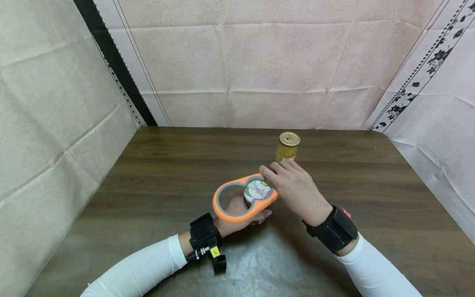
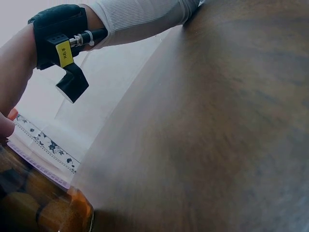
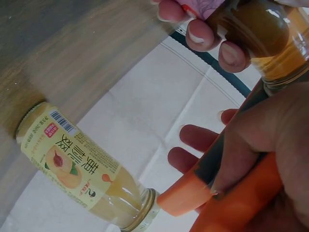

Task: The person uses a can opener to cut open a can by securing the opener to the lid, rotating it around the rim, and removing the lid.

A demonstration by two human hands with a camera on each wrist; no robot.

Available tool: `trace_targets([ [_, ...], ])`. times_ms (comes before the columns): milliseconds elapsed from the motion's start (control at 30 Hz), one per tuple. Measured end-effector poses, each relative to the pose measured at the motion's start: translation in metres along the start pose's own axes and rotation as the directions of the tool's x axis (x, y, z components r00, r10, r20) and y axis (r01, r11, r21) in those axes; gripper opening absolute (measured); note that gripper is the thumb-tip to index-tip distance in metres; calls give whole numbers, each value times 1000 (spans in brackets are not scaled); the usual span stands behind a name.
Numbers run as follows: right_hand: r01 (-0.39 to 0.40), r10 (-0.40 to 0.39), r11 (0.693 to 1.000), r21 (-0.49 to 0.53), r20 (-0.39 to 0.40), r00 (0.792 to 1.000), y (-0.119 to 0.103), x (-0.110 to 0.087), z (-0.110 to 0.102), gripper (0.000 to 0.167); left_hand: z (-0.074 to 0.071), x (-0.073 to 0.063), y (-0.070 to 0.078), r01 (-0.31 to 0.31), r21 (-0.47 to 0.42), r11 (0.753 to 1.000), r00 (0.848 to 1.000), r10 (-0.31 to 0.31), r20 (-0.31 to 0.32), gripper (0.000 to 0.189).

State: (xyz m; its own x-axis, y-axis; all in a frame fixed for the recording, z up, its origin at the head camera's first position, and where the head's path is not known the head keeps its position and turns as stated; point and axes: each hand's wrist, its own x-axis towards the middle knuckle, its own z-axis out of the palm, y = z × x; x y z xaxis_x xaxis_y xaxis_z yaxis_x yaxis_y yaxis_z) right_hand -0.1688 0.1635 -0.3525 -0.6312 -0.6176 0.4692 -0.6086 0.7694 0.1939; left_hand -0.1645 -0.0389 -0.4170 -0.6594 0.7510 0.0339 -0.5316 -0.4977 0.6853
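My left hand grips a glass jar with round fruit pieces in amber liquid and a purplish label. Its white printed lid shows inside the grey-lined opening of an orange jar opener. The right hand holds that opener by its right end; in the right wrist view the thumb presses against the orange and grey handle. Just beyond the right hand stands a second jar, with a gold lid and, in the right wrist view, a yellow peach label.
Both hands work over the middle of a brown wood-grain table. Pale cloth hangs behind it and along both sides. Black bands with a camera are strapped round the wrists.
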Motion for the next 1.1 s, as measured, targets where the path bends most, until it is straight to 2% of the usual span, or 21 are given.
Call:
trace_targets([
  [100,5,-5,1000,7,-3,1000,1,0,1,55,0,-1,2,57,-189,980,998,-57,6,52],
  [200,9,-9,1000,10,-1,1000,2,0,1,55,1,0,4,70,-188,980,998,-70,5,49],
  [300,10,-10,1000,10,5,1000,3,1,1,56,2,0,6,65,-163,984,998,-64,13,55],
  [367,10,-10,1000,11,10,1000,4,1,2,57,2,-1,7,80,-213,974,997,-74,34,59],
  [500,6,-7,1000,27,27,1000,5,2,3,58,2,-1,10,112,-290,950,991,-84,108,43],
  [667,10,-12,999,47,42,999,5,2,3,58,1,0,12,159,-324,933,973,-92,212,43],
  [867,18,-21,998,59,44,999,6,3,3,58,-2,0,14,225,-372,900,958,-135,252,45],
  [933,18,-21,998,62,49,999,6,3,3,59,-3,-1,15,260,-425,867,951,-154,268,46],
  [1000,20,-23,998,63,54,998,6,3,2,60,-4,-2,16,296,-488,821,943,-172,283,44],
  [1067,22,-26,998,62,60,998,6,3,2,61,-9,-2,14,312,-533,787,939,-170,300,44],
  [1100,24,-28,998,63,63,998,6,3,1,61,-12,-1,13,313,-538,783,939,-168,301,46],
])
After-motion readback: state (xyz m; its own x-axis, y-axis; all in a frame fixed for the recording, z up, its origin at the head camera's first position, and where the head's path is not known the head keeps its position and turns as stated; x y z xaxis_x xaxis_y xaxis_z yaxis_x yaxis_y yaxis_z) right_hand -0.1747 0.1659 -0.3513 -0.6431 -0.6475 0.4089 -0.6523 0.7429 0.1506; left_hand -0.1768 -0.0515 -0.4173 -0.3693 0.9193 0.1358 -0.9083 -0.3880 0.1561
